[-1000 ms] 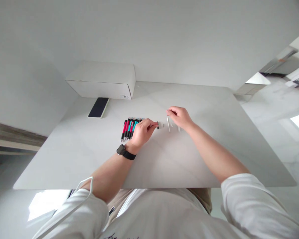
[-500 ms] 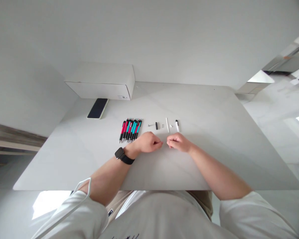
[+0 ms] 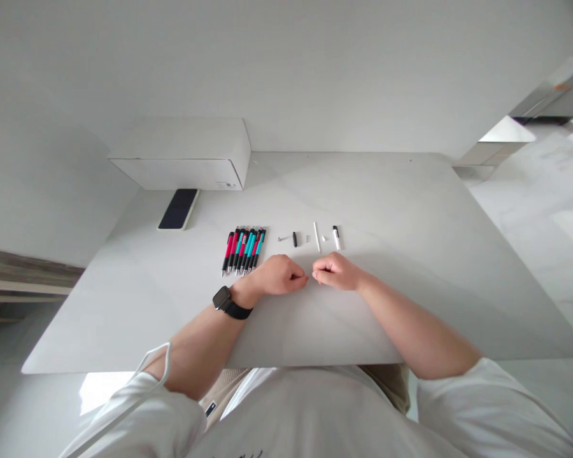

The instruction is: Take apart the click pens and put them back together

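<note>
Left hand (image 3: pixel 282 275) and right hand (image 3: pixel 337 271) are curled, palms hidden. Label print (image 3: pixel 228 185) on the box (image 3: pixel 186 172) is too small to read. Tiny clear piece (image 3: pixel 308 238): can't ID. Shirt lettering (image 3: pixel 249 455) runs off bottom edge. Far-right clutter (image 3: pixel 549 100) is blurred, cropped.

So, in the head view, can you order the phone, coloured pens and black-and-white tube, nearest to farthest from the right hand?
1. Black-and-white tube: just beyond the right hand.
2. Coloured pens: to the left.
3. Phone: farther left.
</note>
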Available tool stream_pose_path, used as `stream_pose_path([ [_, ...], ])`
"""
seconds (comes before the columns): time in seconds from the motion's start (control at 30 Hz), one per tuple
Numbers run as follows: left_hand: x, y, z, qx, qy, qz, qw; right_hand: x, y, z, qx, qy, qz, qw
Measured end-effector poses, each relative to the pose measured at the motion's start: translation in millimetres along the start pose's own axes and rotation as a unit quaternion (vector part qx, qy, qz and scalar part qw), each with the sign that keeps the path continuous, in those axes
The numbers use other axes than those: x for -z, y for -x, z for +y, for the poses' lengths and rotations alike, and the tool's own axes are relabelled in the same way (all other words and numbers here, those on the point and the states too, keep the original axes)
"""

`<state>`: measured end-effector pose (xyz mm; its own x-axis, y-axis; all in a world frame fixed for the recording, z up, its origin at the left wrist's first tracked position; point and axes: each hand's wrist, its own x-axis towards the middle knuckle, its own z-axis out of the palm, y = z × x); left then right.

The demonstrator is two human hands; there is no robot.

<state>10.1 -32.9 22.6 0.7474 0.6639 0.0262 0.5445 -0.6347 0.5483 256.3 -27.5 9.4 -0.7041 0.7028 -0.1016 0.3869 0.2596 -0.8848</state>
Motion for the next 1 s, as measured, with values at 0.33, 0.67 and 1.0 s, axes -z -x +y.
stream_pose_path([
  [0.33, -2.7, -0.9, -2.9, 0.013, -0.010, 0.010, 1.000, 0.2, 0.6, -4.6, -0.030, -0.009, 0.015, 0.999],
  [0.67, 15.4, 2.3, -13.1, 0.182, -0.090, 0.321, 0.925, -0.6, 1.6, -2.5, -0.046, -0.031, 0.013, 0.998],
  [1.0, 11.1, 0.6, -31.6, 0.228, -0.191, 0.232, 0.926, -3.0, 0.6, -7.4, -0.044, -0.019, 0.010, 0.999],
])
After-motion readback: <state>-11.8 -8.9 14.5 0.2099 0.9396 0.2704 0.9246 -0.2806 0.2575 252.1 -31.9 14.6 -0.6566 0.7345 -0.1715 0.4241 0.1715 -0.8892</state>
